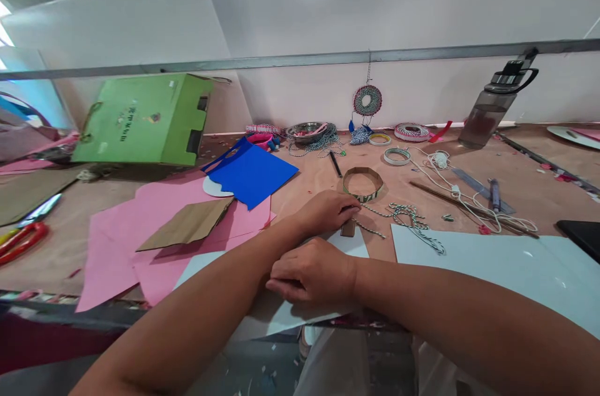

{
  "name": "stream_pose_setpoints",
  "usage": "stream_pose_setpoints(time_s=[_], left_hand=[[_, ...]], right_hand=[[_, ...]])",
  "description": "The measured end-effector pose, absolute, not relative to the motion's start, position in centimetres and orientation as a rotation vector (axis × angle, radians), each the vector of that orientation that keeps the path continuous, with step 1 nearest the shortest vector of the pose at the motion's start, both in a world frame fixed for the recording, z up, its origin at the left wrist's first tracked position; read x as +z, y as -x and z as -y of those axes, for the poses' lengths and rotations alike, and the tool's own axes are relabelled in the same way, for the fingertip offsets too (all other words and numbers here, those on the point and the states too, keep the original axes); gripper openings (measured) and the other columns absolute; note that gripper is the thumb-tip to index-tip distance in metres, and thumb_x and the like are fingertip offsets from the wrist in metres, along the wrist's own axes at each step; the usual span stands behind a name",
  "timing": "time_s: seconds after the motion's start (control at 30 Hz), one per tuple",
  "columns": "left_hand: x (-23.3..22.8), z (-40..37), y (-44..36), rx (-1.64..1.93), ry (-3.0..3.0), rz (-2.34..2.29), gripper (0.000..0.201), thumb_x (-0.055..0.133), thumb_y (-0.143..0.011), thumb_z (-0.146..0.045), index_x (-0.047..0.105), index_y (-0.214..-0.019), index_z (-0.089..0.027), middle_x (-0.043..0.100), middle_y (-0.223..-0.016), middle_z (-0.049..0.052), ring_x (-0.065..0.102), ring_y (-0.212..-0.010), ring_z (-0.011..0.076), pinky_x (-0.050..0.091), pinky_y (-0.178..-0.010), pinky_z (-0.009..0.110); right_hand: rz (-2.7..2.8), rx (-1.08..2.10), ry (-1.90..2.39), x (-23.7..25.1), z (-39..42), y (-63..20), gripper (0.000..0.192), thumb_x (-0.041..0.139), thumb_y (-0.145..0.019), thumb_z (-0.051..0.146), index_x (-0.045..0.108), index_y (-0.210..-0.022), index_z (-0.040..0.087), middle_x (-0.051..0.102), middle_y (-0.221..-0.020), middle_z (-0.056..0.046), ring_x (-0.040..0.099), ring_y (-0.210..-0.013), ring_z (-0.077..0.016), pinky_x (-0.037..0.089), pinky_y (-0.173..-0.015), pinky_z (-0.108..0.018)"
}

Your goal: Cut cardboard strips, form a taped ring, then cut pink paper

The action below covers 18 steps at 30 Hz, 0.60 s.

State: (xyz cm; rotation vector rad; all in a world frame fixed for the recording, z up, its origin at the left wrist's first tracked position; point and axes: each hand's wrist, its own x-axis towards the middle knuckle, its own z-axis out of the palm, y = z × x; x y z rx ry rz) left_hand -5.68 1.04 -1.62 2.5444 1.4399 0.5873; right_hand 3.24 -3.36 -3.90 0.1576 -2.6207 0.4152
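Left hand [327, 211] over half-hidden cardboard strip [348, 228]

The left hand [325, 212] hides most of the cardboard piece [348, 228]; the red scissors [21, 240] are cut off at the left edge.

Matt brown cardboard ring [362, 183]; glossy metal bowl [307, 131]; smooth blue paper [250, 174]; matt wooden tabletop [525, 183].

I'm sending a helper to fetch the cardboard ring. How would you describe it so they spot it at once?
Start at the left hand in the middle of the wooden table. Just beyond its fingertips lies the cardboard ring, flat and open. Unlike the smaller tape rolls farther back, it is brown, with striped string wound on its near edge.
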Motion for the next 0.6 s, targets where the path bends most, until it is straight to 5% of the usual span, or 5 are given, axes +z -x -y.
stream_pose_setpoints(time_s=[0.6], left_hand=[[-1.79, -1.24, 5.79, 0.562, -2.567, -1.408, 0.022, 0.049, -0.093, -0.022, 0.07, -0.099, -0.021, 0.074, -0.099, 0.003, 0.067, -0.088, 0.0173, 0.048, -0.077, 0.026]], right_hand=[[2.629, 0.388, -0.173, -4.15, 3.25, -3.2, 0.035, 0.038, -0.099, 0.035, 0.058, -0.075, 0.018, 0.066, -0.072, -0.002, 0.055, -0.064, -0.0122, 0.03, -0.056, -0.028]])
